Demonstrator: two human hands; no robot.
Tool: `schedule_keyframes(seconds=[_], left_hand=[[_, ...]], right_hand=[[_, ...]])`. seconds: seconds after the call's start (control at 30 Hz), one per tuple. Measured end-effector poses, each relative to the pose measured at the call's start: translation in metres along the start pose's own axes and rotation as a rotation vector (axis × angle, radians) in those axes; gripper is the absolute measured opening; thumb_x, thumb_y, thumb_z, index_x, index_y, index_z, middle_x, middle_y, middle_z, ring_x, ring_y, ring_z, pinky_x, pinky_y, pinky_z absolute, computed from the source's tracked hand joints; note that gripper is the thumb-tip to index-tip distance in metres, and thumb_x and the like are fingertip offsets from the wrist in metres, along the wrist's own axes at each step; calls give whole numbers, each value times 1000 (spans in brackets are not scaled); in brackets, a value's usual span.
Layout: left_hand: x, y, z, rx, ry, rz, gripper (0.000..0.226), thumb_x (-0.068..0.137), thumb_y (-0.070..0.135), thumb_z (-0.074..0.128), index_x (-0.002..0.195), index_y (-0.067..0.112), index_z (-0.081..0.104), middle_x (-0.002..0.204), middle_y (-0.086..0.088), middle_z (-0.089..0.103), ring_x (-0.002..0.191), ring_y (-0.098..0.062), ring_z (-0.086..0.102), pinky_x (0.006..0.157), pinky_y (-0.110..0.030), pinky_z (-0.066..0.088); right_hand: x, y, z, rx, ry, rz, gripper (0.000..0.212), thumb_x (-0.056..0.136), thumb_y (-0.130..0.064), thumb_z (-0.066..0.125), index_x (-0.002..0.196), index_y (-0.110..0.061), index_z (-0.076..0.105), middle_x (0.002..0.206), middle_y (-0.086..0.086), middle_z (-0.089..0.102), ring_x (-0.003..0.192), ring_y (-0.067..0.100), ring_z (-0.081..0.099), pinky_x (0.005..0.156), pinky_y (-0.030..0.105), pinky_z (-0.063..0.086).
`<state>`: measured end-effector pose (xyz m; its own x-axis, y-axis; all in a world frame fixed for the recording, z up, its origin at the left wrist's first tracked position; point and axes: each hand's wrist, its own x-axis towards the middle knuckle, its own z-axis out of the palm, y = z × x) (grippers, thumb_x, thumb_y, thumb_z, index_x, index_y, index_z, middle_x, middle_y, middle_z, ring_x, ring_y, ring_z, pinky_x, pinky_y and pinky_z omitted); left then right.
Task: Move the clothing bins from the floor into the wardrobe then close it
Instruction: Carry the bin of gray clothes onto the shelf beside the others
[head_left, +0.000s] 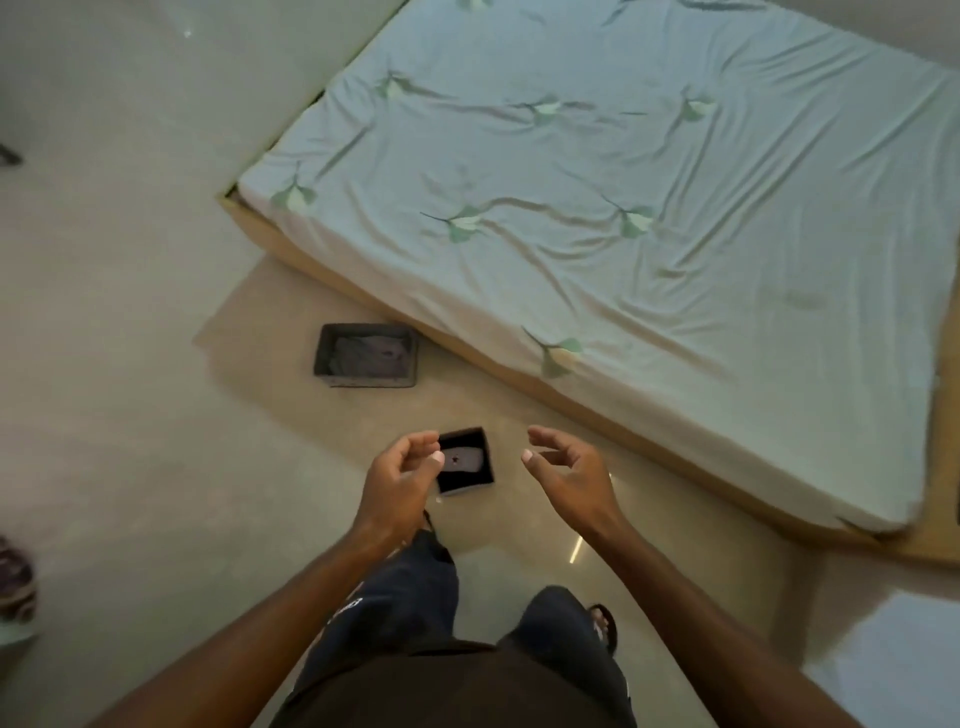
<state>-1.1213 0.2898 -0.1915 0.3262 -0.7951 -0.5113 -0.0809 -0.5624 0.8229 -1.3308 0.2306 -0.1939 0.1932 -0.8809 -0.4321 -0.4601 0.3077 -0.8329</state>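
Person standing on the tiled floor (130, 415), both arms out front. Left hand (400, 480) and right hand (563, 467) both empty, fingers loosely curled and spread apart, held above a small dark bin (467, 486) on the floor between them. Left hand overlaps the bin's near edge in view; contact unclear, probably not touching. Folded grey clothing sits inside. A larger grey bin (366, 376), also with grey clothing, sits farther off, just beside the bed (623, 208). Wardrobe not visible.
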Motion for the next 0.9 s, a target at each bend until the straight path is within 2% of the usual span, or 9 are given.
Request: schedule_keyframes(seconds=[0.1,0.2,0.27,0.4,0.53,0.7,0.83,0.9], left_hand=[[38,1,-61,33,44,-7,27,93,18,60,119,18,62,109,6,66,101,-6,61,87,-22,52],[65,7,-95,47,92,0,28,92,20,60,120,18,62,110,6,66,101,-6,61,86,-22,50],[89,10,-122,27,146,2,27,92,19,60,120,18,62,109,6,66,101,-6,61,84,-21,49],[138,18,-160,19,198,-3,26,92,19,60,118,19,63,107,6,66,100,-7,61,82,-19,48],[202,20,-192,37,171,-34,24,92,21,61,116,22,62,106,7,66,99,-5,61,77,-14,48],[296,10,-220,156,138,-100,27,91,22,62,118,21,62,107,4,66,99,-6,61,83,-20,50],[364,-5,-237,268,64,-184,32,90,26,62,121,20,61,109,4,65,98,-8,61,83,-22,48],[405,-22,-242,325,45,-214,32,89,28,63,120,20,62,108,4,65,99,-11,61,84,-23,48]], right_hand=[[40,-36,52,12,-47,-4,38,89,-28,64,126,-23,60,116,-11,64,99,-1,63,71,12,52],[66,-58,80,32,-83,-2,37,89,-26,64,125,-22,60,104,-14,65,93,-2,64,69,13,54],[93,-75,104,16,-112,-5,37,88,-28,65,124,-23,61,105,-11,67,92,0,65,64,11,51],[145,-102,136,3,-132,-20,36,87,-32,65,122,-27,62,109,-14,66,95,-1,64,73,15,53],[208,-113,172,28,-107,14,37,88,-30,65,124,-24,61,110,-14,65,98,0,63,81,18,53],[288,-101,217,29,-67,108,39,88,-29,65,125,-20,61,116,-8,66,100,2,63,88,26,54],[342,-85,252,20,-52,189,38,88,-27,65,125,-18,62,118,-5,66,101,7,63,83,21,51],[376,-69,276,-3,-55,232,37,88,-26,65,124,-19,63,115,-3,67,96,6,62,85,22,52]])
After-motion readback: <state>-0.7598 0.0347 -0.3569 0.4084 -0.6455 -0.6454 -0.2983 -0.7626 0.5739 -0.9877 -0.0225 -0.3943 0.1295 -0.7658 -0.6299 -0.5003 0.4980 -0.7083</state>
